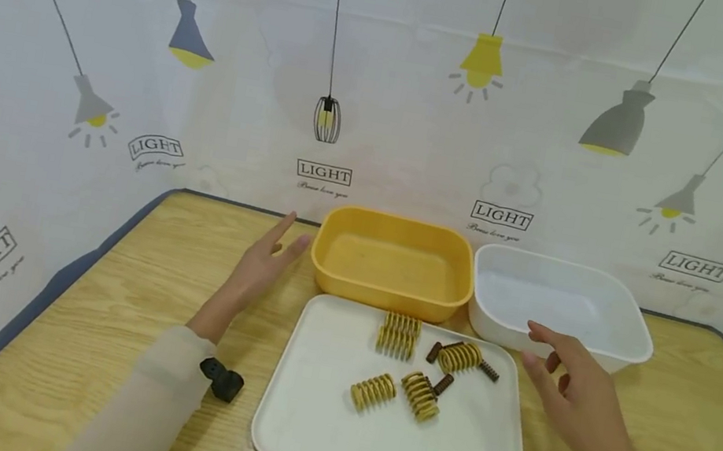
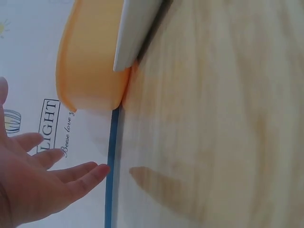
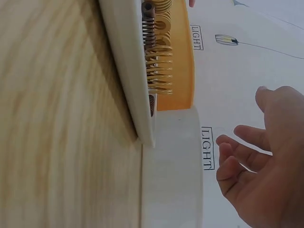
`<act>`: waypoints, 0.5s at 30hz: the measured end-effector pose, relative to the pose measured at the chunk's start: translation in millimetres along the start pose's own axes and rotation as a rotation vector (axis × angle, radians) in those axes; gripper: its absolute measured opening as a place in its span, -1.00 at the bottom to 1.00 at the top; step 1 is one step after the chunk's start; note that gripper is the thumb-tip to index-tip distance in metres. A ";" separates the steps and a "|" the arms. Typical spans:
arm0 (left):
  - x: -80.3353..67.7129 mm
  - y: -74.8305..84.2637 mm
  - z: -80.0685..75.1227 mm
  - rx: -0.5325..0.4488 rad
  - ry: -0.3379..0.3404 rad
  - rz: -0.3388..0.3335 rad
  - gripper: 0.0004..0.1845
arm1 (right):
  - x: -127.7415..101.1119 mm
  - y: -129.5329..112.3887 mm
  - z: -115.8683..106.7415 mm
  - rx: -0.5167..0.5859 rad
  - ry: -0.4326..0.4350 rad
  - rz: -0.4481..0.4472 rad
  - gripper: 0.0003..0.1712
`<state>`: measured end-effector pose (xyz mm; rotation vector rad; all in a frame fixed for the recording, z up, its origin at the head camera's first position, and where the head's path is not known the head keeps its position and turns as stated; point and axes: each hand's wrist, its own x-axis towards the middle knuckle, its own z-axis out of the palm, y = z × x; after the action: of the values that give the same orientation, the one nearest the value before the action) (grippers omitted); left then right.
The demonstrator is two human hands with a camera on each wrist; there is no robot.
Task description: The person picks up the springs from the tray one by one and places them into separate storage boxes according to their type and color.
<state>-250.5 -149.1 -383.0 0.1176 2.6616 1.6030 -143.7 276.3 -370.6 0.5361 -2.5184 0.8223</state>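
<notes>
My left hand (image 1: 260, 266) hovers beside the left end of the yellow bin (image 1: 385, 298), fingers extended and nothing in them; the left wrist view shows the same spread fingers (image 2: 81, 180). Over the front of the white bin (image 1: 495, 329) hangs my right hand (image 1: 580, 398), its fingers loosely bent and holding nothing. Between the hands lies a white tray (image 1: 326, 435). On it are several large yellow coil springs (image 1: 373, 392) and several small dark brown springs (image 1: 443, 384), some partly hidden under the yellow ones.
Both bins stand side by side behind the tray, against a white wall cloth (image 1: 391, 135) printed with lamps. The wooden table (image 1: 185, 252) extends on both sides. A black wrist camera (image 1: 222, 380) sits on the left sleeve.
</notes>
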 end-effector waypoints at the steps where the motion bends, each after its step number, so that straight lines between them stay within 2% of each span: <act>1: 0.8 -0.5 0.3 -0.014 -0.004 0.001 -0.16 | -1.0 0.4 0.9 0.010 0.000 0.008 -0.56; 8: 6.0 -10.4 1.0 -0.179 -0.030 0.005 -0.20 | -1.4 4.8 7.7 0.090 -0.054 0.096 -0.63; 15: 6.1 -19.7 7.3 -0.333 -0.086 0.049 -0.32 | -5.6 12.3 11.5 0.120 -0.127 0.196 -0.67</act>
<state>-257.1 -151.4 -403.8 0.2366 2.3074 1.9791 -148.2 279.6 -387.5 0.3948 -2.6813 1.0474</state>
